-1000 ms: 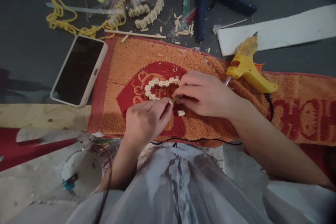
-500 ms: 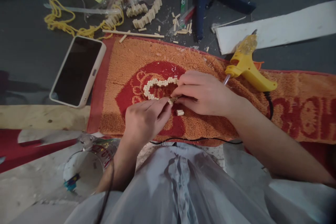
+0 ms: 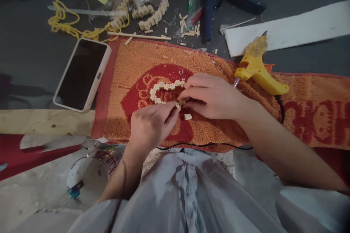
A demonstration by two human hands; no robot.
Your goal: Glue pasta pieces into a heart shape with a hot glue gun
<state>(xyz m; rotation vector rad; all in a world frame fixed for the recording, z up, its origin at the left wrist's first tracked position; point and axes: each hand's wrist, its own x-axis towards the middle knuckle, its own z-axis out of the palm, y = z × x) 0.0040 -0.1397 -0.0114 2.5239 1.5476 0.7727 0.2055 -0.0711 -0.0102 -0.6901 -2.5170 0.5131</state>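
A curved chain of small pale wooden pieces (image 3: 156, 89) lies over the red print of an orange towel (image 3: 136, 56). My left hand (image 3: 153, 122) pinches the chain's near end, its fingertips around the pieces. From the right, my right hand (image 3: 209, 96) closes its fingers on the same end, and the fingertips of both hands nearly meet. Part of the chain is hidden under the fingers. Just below my right fingertips rests a small loose wooden bundle (image 3: 187, 117). A yellow glue gun (image 3: 258, 72) lies on the towel, right of my right hand.
A phone (image 3: 82, 74) lies at the left. Beyond the towel are yellow string (image 3: 58, 20), a curved wooden piece (image 3: 155, 14), a thin stick (image 3: 144, 36), a blue-handled tool (image 3: 210, 7) and a white strip (image 3: 287, 27). A black cord (image 3: 207, 145) runs along the near edge.
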